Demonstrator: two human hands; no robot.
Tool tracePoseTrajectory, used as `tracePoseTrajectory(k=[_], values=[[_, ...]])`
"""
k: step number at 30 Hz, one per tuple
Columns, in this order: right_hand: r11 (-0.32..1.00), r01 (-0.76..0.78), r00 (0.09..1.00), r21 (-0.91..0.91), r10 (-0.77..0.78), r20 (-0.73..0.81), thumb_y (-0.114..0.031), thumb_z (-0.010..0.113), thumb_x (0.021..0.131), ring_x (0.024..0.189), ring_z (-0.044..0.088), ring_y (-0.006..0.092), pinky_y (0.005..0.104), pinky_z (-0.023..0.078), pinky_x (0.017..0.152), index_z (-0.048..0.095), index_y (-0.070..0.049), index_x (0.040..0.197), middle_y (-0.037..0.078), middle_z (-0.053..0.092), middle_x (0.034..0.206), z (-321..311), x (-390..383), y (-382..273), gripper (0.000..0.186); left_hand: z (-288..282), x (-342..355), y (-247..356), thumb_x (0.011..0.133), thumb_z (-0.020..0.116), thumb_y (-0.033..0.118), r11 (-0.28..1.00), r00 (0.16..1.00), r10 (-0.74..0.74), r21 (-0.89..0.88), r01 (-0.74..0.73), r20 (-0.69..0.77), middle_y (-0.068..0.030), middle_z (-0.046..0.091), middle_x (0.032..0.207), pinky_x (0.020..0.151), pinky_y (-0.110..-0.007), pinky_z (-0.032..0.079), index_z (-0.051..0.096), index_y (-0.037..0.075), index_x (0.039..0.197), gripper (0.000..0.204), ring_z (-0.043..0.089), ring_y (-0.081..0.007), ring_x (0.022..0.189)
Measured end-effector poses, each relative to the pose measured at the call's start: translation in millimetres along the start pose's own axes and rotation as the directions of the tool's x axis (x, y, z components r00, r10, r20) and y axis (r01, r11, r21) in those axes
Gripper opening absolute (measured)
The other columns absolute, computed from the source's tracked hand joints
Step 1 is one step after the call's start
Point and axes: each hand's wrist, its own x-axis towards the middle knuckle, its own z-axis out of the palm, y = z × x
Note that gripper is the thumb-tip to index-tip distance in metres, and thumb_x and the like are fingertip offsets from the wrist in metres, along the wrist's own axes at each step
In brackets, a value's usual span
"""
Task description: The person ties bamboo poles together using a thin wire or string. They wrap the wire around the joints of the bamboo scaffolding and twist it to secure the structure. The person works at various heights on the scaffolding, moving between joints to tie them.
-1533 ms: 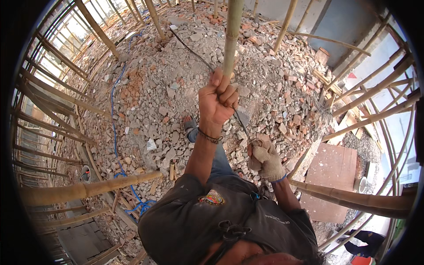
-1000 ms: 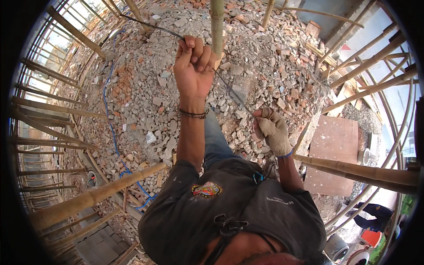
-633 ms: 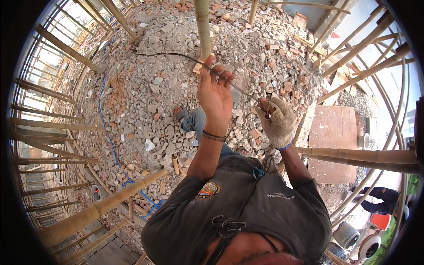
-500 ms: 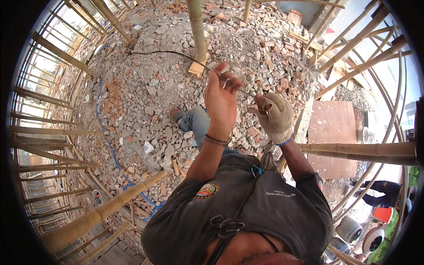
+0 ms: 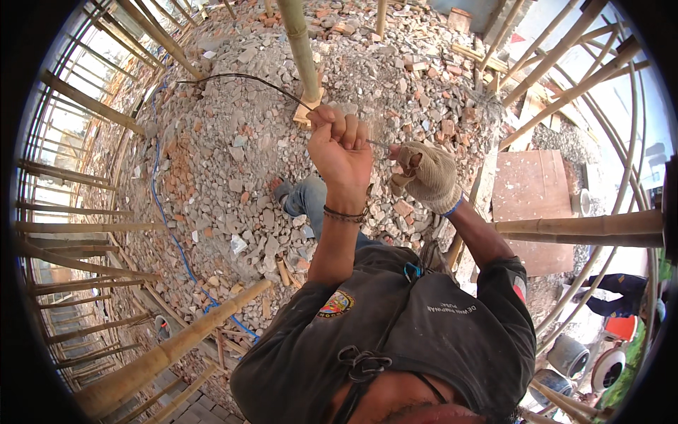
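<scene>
A thin, dark, flexible strand (image 5: 265,83), like a wire or narrow strip, arcs out to the far left over the rubble. My bare left hand (image 5: 341,155) is closed round it, knuckles up, with a dark bracelet at the wrist. To its right, my right hand (image 5: 431,173), in a worn knitted glove with torn openings, pinches the strand's other end. A short stretch of it shows between the hands. Beyond my left hand, an upright bamboo pole (image 5: 298,53) stands on a wooden block (image 5: 305,115).
Broken brick and stone rubble (image 5: 233,169) covers the ground. Bamboo poles (image 5: 169,343) surround me, one crossing close at right (image 5: 579,230). A blue rope (image 5: 161,198) runs along the left. At right lie a brown board (image 5: 531,205) and several buckets (image 5: 568,355); another person (image 5: 618,293) is there.
My left hand has moved slightly left, and its fingers have curled closed round the strand. My right hand has shifted slightly left, still pinching. The strand's far end reaches further left.
</scene>
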Motion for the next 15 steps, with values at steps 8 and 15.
tracePoseTrajectory(k=[8,15], values=[[0.403,-0.612,0.698,0.681,0.68,0.225,-0.006,0.065,0.092,0.055,0.047,0.0066,0.0235,0.035,0.047,0.056,-0.002,0.079,0.002,0.055,0.068,18,9,-30,0.017,-1,4,6,0.109,0.034,0.031,0.998,0.961,-0.044,-0.028,0.054,0.274,0.0047,0.022,0.06,0.047,-0.026,0.021,0.041,0.01,0.081,0.036,0.017,-0.008,0.05],[-0.563,-0.587,0.671,0.581,0.062,0.738,-0.016,0.053,0.1,0.049,0.045,0.0046,0.0202,0.04,0.04,0.047,-0.003,0.119,0.0,0.048,0.082,31,-49,25,0.024,4,-11,2,0.109,0.037,0.032,0.887,0.907,-0.284,-0.273,0.372,0.312,0.0031,0.021,0.058,0.045,-0.028,0.016,0.038,0.01,0.078,0.038,0.012,-0.0082,0.049]])
